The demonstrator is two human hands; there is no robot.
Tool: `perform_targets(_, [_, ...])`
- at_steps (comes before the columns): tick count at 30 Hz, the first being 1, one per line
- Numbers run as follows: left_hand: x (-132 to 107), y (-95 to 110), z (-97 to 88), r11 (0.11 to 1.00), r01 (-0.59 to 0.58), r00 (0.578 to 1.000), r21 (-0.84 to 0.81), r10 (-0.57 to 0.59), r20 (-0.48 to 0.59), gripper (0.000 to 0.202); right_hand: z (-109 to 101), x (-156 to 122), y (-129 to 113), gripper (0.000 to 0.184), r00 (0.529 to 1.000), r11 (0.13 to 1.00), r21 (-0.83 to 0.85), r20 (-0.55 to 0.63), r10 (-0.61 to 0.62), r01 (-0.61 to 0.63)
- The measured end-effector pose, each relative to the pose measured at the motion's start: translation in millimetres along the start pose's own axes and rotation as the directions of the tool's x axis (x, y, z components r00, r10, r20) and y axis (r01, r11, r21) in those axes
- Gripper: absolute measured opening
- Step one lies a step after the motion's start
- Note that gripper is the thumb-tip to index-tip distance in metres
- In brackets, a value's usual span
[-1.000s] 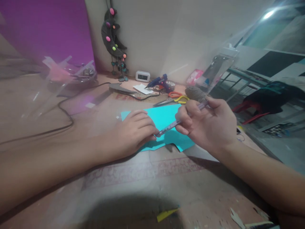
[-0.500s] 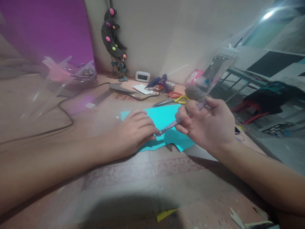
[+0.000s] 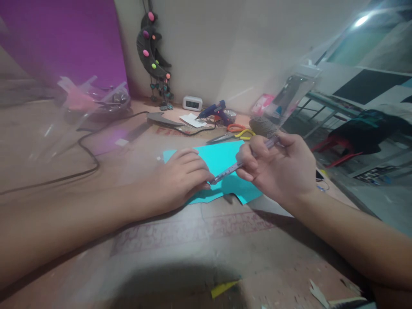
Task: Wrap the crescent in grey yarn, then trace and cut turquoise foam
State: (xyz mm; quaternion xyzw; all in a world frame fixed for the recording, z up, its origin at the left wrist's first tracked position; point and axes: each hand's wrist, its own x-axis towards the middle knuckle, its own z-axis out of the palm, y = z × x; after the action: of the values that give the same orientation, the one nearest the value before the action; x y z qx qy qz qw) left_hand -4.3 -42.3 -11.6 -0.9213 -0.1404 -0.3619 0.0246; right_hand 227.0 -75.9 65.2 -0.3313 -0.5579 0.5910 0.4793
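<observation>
A turquoise paper sheet lies flat on the wooden table. My left hand rests on its left part, fingers curled down and pressing on the sheet. A thin pen is pinched in my right hand, slanting down to the left with its tip on the paper just beside my left fingertips.
At the back stand a blue glue gun, a small white clock, orange and yellow scissors and a twine ball. A black cable runs across the left. Paper scraps lie near the front edge.
</observation>
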Motion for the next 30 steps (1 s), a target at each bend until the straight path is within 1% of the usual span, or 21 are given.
perform_targets(6, [-0.1, -0.4, -0.1, 1.000, -0.003, 1.000, -0.006, 0.003, 0.016, 0.024, -0.8, 0.0, 1.7, 0.045, 1.000, 1.000, 0.014, 0.015, -0.004, 0.004])
perform_targets(15, [-0.3, -0.2, -0.2, 1.000, 0.006, 1.000, 0.026, -0.007, 0.026, 0.027, -3.5, 0.1, 2.4, 0.055, 1.000, 0.998, 0.055, 0.024, 0.015, -0.016])
perform_targets(19, [-0.8, 0.2, -2.8, 0.999, 0.024, 0.997, 0.022, -0.026, 0.077, 0.029, -6.0, 0.5, 4.9, 0.056, 1.000, 0.995, 0.096, 0.026, 0.017, -0.020])
perform_targets(21, [-0.7, 0.6, -4.9, 0.999, 0.034, 0.994, 0.002, -0.034, 0.104, 0.031, -7.3, 0.5, 7.0, 0.055, 0.999, 0.994, 0.108, 0.032, 0.022, -0.025])
perform_targets(24, [-0.5, 2.0, -7.5, 0.997, 0.063, 0.990, -0.041, -0.057, 0.129, 0.028, -9.2, 0.4, 14.1, 0.053, 0.999, 0.995, 0.096, 0.046, 0.017, -0.021])
perform_targets(26, [-0.6, 3.9, -8.5, 0.995, 0.082, 0.987, -0.062, -0.073, 0.141, 0.025, -10.5, 0.1, 21.7, 0.048, 0.998, 0.999, 0.038, 0.067, -0.006, 0.003])
perform_targets(27, [-0.7, 4.9, -8.8, 0.994, 0.088, 0.986, -0.069, -0.077, 0.146, 0.024, -11.0, -0.3, 25.9, 0.042, 0.996, 0.999, -0.025, 0.089, -0.025, 0.027])
perform_targets(28, [-0.7, 5.9, -8.9, 0.993, 0.088, 0.986, -0.073, -0.077, 0.147, 0.023, -11.3, -1.0, 30.0, 0.037, 0.991, 0.991, -0.120, 0.125, -0.043, 0.058])
perform_targets(30, [-0.3, 6.4, -9.6, 0.994, 0.077, 0.987, -0.074, -0.065, 0.144, 0.024, -11.3, -3.4, 36.6, 0.034, 0.977, 0.933, -0.346, 0.209, -0.031, 0.104])
